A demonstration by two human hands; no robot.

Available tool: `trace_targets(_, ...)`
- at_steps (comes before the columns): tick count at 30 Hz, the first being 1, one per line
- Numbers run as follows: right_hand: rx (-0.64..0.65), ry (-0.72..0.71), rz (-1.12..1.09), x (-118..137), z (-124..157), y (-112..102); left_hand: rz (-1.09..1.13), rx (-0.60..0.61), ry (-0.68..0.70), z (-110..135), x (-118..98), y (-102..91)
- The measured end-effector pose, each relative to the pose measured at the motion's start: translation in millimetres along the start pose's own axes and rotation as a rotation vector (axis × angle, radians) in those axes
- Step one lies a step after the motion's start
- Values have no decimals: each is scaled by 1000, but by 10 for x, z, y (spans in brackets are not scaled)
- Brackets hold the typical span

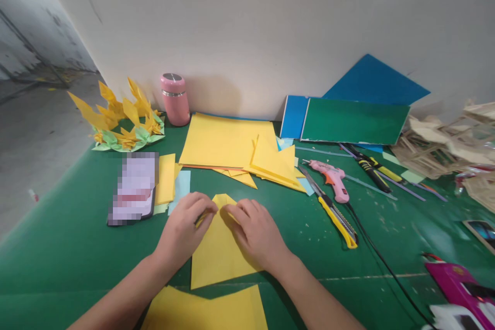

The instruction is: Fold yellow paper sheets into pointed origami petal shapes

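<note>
A sheet of yellow paper (220,263) lies on the green table before me, its far end folded in to a narrow, blunt tip. My left hand (189,221) pinches the folded paper at the left of that tip, thumb and fingers together. On the other side my right hand (255,229) has its fingers bent and pressed on the right fold. The fingertips of both hands nearly meet, and they hide part of the creases. Closer to me lies another folded yellow paper (209,312), touched by neither hand.
Behind my hands is a stack of yellow sheets (228,139). A pink flask (177,100), a paper crown (124,124) and a phone (135,185) stand or lie leftward. To the right are a pink glue gun (332,178) with its cord, a yellow cutter (336,219) and pliers (373,170).
</note>
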State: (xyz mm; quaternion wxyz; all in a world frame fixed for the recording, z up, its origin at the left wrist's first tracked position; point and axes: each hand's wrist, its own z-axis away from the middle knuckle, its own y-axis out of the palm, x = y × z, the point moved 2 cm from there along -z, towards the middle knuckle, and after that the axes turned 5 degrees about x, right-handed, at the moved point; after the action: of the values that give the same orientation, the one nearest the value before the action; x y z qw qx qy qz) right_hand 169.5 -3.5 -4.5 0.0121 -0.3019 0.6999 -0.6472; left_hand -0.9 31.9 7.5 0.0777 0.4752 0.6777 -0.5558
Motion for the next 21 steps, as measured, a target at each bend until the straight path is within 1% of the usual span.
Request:
trace_targets(2,-37,30,-84,-21,-2,-7,-27,56,72,6,-36,9)
trace_targets(4,-62,30,-143,-38,-1,-22,-35,109,136,8,-66,19)
trace_targets(9,-106,-46,-220,-93,26,-71,-103,270,323,12,-108,35)
trace_targets(11,-103,-83,-237,-123,43,-79,-149,297,381,15,-104,33)
trace_targets(14,-99,-116,-235,-168,64,-79,-148,309,395,15,-87,21)
trace_targets(21,-118,-164,-174,-214,77,-64,-71,388,315,2,-88,9)
